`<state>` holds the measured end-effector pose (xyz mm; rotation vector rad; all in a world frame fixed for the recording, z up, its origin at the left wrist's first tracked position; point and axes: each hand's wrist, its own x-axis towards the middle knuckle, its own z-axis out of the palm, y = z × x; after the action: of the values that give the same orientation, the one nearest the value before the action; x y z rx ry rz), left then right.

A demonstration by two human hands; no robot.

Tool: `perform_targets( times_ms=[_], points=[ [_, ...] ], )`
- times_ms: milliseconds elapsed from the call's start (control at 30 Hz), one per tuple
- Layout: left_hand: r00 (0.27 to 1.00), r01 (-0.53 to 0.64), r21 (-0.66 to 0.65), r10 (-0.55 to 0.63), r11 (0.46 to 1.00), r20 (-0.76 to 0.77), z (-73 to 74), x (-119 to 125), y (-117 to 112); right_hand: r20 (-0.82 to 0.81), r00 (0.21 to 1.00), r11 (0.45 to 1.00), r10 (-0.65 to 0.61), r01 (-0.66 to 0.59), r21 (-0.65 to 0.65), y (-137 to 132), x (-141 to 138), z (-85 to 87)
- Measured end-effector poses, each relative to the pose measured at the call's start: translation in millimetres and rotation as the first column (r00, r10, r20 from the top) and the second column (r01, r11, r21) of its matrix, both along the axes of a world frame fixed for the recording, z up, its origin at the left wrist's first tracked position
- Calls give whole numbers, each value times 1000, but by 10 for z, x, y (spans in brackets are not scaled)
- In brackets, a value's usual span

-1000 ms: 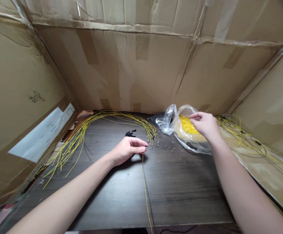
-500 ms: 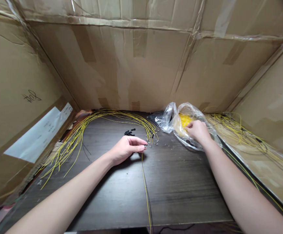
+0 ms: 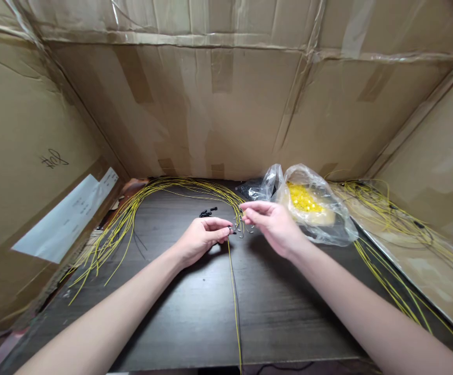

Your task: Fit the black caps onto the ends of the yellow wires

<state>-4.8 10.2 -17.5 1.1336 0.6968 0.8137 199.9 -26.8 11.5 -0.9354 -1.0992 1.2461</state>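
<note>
In the head view, my left hand (image 3: 204,240) pinches the end of a yellow wire (image 3: 233,291), with a small dark piece showing at the fingertips. From there the wire runs down over the table's front edge. My right hand (image 3: 272,227) is closed just to the right, thumb and forefinger together on a tiny yellow piece (image 3: 244,213), mostly covered by the fingers. The two hands are close but apart. Behind my right hand, an open clear plastic bag (image 3: 341,221) holds many small yellow pieces (image 3: 303,198). A few small black sleeves (image 3: 206,212) lie behind my left hand.
A bundle of yellow wires (image 3: 133,205) curves across the table's left and back, metal ends near my hands. A second clear bag (image 3: 271,182) has black pieces in it. More yellow wires (image 3: 398,213) lie on cardboard at right. Cardboard walls (image 3: 172,114) enclose the dark table (image 3: 179,323).
My right hand has come out of the bag of yellow pieces and moved left, near my left hand, with a tiny yellow piece. My left hand stays nearly in place with the wire.
</note>
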Motion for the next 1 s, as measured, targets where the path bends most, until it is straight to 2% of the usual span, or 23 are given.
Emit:
perform_targets(
  times_ms=[100, 200, 367, 567, 767, 1000],
  points=[
    [997, -78, 32, 78, 996, -22, 1, 1, 2, -105, 994, 996, 44, -52, -76, -53, -179, -138],
    [982, -155, 117, 166, 981, -92, 0, -5, 4, -186, 982, 990, 21, -46, -133, -51, -184, -228],
    [950, -231, 215, 268, 949, -159, 21, 15, -28, -142, 990, 992, -24, 6, -128, -35, -159, -254],
    [948, -233, 254, 278, 939, -158, 64, 41, -80, -67, 998, 999, -6, 3, -44, -30, -168, -298],
    [951, -194, 289, 252, 937, -178, 39, 41, -76, 18, 1000, 1000, 8, -9, 12, -32, -182, -332],
    [950, -172, 292, 236, 941, -202, 35, 37, -81, 35, 999, 999, 16, -17, 47, -39, -191, -359]
  ],
)
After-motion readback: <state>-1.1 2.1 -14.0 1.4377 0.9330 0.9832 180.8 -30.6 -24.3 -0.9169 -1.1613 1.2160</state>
